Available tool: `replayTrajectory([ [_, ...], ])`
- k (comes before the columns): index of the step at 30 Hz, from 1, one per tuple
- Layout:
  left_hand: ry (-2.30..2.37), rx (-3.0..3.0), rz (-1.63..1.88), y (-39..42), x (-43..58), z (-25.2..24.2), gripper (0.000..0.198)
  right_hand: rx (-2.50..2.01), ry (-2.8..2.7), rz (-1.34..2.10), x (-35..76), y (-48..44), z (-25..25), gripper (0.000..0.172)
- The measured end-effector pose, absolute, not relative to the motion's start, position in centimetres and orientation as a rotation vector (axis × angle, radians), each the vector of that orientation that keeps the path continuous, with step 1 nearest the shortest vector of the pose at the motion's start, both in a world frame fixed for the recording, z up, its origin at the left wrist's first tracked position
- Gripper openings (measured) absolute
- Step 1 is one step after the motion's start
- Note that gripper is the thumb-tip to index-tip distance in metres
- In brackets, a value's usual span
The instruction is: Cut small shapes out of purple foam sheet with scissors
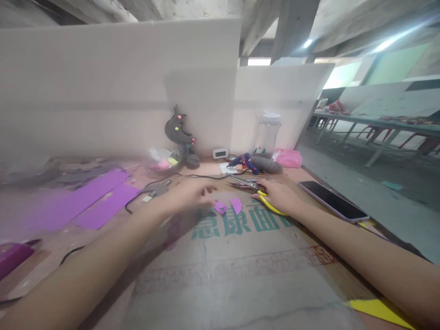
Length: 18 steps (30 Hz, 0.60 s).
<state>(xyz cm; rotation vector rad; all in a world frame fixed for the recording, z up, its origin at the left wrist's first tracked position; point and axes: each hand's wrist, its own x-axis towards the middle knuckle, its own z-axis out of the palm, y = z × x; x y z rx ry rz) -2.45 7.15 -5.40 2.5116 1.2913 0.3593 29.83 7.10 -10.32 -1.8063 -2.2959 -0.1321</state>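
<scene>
Cardboard with green printed characters covers the middle of the worktop, and a bit of yellow sheet pokes out at the near right corner. Over on the near left there's some magenta object, cut off by the edge of the view so no clue what it is.

Further up, two small purple pieces lie on the board between the hands. Left hand is just beside them, kinda blurry, fingers loosely spread and half bent, with nothing visible in them. Right hand has its fingers curled round the yellow handles of some scissors, blades pointing away and to the left; can't tell how tight the grip is. Phone sits screen up to the right, and purple strips are off to the left.

Behind that: blue glue gun, grey yarn, pink packet, a bowl of colourful bits, and a little white clock. Dark crescent with coloured dots stands by the pale panel, clear bottle to its right. Way back there's a long table.
</scene>
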Motion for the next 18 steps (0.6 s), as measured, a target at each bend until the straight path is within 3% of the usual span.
replayTrajectory([
  [2,0.989,2.602,0.369,6.3,-0.7,-6.6,0.045,-1.806,-2.290,-0.133,29.8,7.2,-10.4,0.046],
  [4,0.942,2.593,0.366,6.3,0.2,-7.9,0.023,-1.813,-2.287,-0.132,29.8,7.2,-10.5,0.045],
  [6,1.002,2.546,0.394,6.7,0.6,-8.7,0.020,-1.815,-2.288,-0.133,29.8,7.2,-10.5,0.045],
  [11,1.069,2.316,0.400,2.7,2.4,-7.1,0.034,-1.798,-2.295,-0.136,29.6,7.0,-10.3,0.044],
  [13,0.808,2.049,0.353,-0.9,3.6,-5.7,0.039,-1.795,-2.296,-0.131,29.5,6.8,-10.2,0.044],
  [15,0.536,1.913,0.268,-3.5,4.6,-4.7,0.061,-1.789,-2.296,-0.129,29.5,6.6,-10.0,0.044],
  [16,0.549,1.993,0.308,-3.9,4.8,-4.7,0.060,-1.785,-2.296,-0.129,29.4,6.5,-10.0,0.043],
  [18,0.718,2.209,0.473,-2.8,4.7,-5.3,0.038,-1.779,-2.294,-0.129,29.4,6.5,-9.9,0.042],
])
